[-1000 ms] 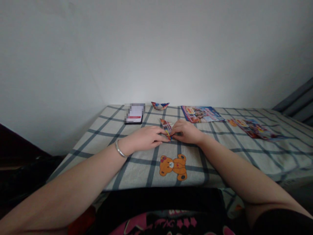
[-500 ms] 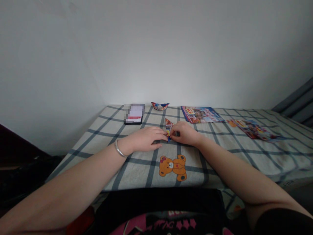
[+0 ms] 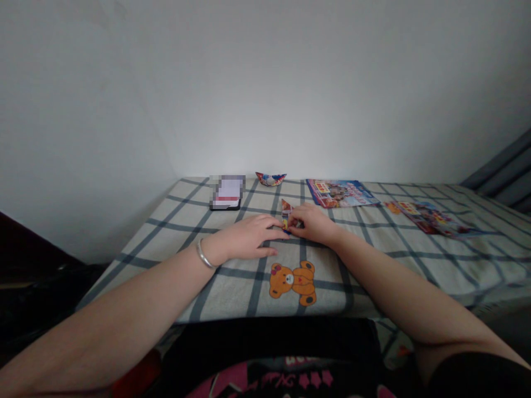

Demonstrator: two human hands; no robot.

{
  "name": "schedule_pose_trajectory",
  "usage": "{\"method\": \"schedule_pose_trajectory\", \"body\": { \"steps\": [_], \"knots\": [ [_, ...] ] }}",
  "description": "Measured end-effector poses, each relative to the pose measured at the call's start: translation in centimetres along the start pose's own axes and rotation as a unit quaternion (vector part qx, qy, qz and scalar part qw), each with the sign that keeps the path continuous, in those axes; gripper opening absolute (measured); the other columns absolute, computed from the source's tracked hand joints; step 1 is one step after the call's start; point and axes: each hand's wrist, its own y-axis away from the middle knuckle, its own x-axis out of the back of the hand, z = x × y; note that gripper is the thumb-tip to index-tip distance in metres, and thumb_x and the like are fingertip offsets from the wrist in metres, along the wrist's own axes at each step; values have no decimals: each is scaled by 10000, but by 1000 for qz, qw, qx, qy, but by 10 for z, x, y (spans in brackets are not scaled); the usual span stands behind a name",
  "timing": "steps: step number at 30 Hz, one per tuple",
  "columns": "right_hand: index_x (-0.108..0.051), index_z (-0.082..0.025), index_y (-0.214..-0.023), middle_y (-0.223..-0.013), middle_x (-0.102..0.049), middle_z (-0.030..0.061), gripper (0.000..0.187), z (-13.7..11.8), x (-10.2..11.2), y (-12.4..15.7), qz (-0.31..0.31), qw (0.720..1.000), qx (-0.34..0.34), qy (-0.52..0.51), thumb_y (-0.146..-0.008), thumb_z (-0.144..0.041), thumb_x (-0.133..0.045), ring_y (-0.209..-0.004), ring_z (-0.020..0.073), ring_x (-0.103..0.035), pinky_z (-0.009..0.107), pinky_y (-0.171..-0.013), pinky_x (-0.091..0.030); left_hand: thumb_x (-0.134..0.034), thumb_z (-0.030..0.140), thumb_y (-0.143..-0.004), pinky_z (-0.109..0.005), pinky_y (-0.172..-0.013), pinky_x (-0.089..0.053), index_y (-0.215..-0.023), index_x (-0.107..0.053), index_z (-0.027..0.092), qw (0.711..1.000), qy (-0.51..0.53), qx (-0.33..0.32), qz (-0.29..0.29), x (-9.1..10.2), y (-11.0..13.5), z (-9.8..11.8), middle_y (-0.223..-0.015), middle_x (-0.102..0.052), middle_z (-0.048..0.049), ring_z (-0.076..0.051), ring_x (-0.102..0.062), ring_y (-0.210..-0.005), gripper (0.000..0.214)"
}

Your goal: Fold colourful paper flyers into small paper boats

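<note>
A small folded piece of printed paper [image 3: 286, 208] lies on the checked tablecloth in front of me, its far end coming to a point. My right hand [image 3: 312, 224] is closed on its right side, fingertips pinching the paper near its lower part. From the left, my left hand [image 3: 254, 236] lies palm down, fingers stretched out and thumb apart, with its fingertips touching the paper's near end. That near end is mostly covered by the fingers. Behind, a folded paper boat [image 3: 271, 179] in similar print stands close to the wall.
A phone [image 3: 228, 193] with a lit screen lies left of the boat. To the right are a printed leaflet stack [image 3: 343, 193] and another leaflet [image 3: 435, 219]. The tablecloth [image 3: 207, 301] bears a printed bear [image 3: 292, 283]. A white wall [image 3: 265, 88] rises behind.
My left hand's fingers have spread a little and its thumb has shifted down and right. The right hand stays at the folded paper, its pinch moved slightly.
</note>
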Motion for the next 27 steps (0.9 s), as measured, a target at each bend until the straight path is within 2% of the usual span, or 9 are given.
{"method": "schedule_pose_trajectory", "body": {
  "steps": [4,6,9,13,18,27],
  "knots": [
    [-686,-209,-844,-917,-696,53,64,-1,-1,1,29,999,6,28,-795,-239,-714,-918,220,-599,378,-880,-434,-637,374,-908,-408,-1081,-402,-1272,-609,248,999,-16,21,-18,3,-2,6,-1317,-571,-94,-257,-510,-1246,386],
    [-690,-214,-902,-1075,-677,83,130,1,-4,3,51,998,6,42,-794,-277,-722,-1069,257,-565,433,-979,-418,-635,358,-911,-386,-1081,-398,-1254,-614,242,999,-11,27,-24,4,-3,6,-1311,-578,-81,-242,-516,-1235,362],
    [-660,-205,-1012,-1307,-584,117,242,4,-8,6,59,997,-8,50,-798,-303,-718,-1304,315,-430,523,-1111,-332,-627,345,-914,-370,-1075,-396,-1233,-620,252,999,-1,30,-20,4,-3,4,-1306,-584,-65,-228,-521,-1230,332],
    [-587,-199,-1136,-1412,-507,137,333,8,-14,9,9,999,-40,29,-842,-327,-675,-1411,328,-337,581,-1171,-244,-621,345,-916,-368,-1073,-392,-1237,-610,244,999,-4,32,-16,3,-2,3,-1319,-571,-69,-226,-522,-1227,337],
    [-539,-192,-1229,-1495,-418,145,460,8,-15,10,-44,995,-91,7,-834,-380,-683,-1474,371,-212,591,-1178,-227,-617,352,-919,-360,-1070,-388,-1262,-591,242,999,-22,29,-19,3,-3,5,-1336,-564,-68,-231,-510,-1235,361],
    [-505,-195,-1290,-1536,-366,125,497,8,-10,5,-91,988,-127,-14,-843,-356,-651,-1488,335,-191,554,-1197,-178,-604,350,-926,-371,-1071,-392,-1241,-597,241,999,-25,28,-26,5,-5,6,-1312,-567,-66,-233,-509,-1223,334]
  ]
}}
